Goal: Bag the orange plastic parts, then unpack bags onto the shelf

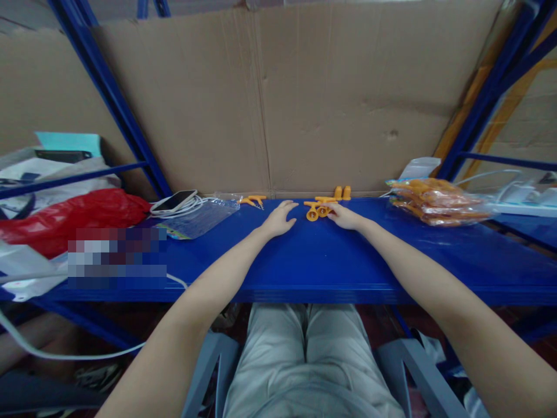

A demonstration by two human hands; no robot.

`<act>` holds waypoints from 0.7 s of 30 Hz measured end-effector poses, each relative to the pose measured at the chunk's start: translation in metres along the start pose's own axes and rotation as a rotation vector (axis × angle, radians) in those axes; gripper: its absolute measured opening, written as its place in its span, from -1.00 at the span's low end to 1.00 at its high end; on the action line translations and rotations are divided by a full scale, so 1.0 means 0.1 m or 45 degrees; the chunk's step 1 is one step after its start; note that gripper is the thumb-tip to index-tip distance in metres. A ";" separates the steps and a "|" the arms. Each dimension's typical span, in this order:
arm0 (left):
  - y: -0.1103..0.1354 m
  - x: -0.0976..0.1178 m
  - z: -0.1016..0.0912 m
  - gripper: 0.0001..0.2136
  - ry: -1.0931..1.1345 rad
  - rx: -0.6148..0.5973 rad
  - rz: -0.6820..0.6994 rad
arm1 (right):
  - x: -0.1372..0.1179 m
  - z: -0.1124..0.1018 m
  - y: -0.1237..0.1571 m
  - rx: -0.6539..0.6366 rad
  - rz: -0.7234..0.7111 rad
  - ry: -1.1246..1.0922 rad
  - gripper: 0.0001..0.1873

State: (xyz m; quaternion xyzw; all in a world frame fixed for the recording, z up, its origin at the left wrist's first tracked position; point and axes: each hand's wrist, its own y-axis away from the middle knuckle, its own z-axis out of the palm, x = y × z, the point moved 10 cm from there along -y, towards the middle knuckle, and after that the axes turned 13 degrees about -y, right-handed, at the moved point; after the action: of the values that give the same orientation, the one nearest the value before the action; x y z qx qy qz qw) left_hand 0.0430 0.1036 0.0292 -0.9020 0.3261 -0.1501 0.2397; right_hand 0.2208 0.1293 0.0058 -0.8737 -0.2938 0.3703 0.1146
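Observation:
My left hand [279, 220] is open over the blue shelf, thumb apart from the stretched fingers, with nothing in it. My right hand [343, 216] is closed at the fingertips on an orange T-handled piece [322, 211] with a round hollow end facing me. Beside that lies a similar orange T-handled piece [312, 214]. Two small orange caps [342, 193] stand upright behind my right hand. To the left of my left hand are orange handles with metal spiral bits [253, 201]. My right fingertips are partly hidden.
A clear plastic bag [202, 217], a phone [176, 200] and a coiled white cable [185, 208] lie left. Farther left is a red plastic bag [82, 217]. Stacked bags of orange pieces [435, 202] sit right, near a power strip [526, 206]. Cardboard [326, 98] closes the back.

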 end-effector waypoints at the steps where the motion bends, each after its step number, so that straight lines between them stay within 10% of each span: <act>1: 0.00 0.00 0.00 -0.53 -0.002 0.000 0.000 | 0.00 0.00 0.00 0.004 -0.003 -0.005 -0.49; 21: 0.00 0.05 -0.04 -0.55 -0.039 -0.026 -0.020 | 0.06 0.01 -0.08 0.050 0.028 0.022 -0.59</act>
State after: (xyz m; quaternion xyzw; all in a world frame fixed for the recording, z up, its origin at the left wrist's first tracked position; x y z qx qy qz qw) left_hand 0.0446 0.0989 0.0334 -0.9092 0.3167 -0.1347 0.2342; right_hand 0.2197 0.1397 0.0051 -0.8778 -0.2759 0.3695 0.1300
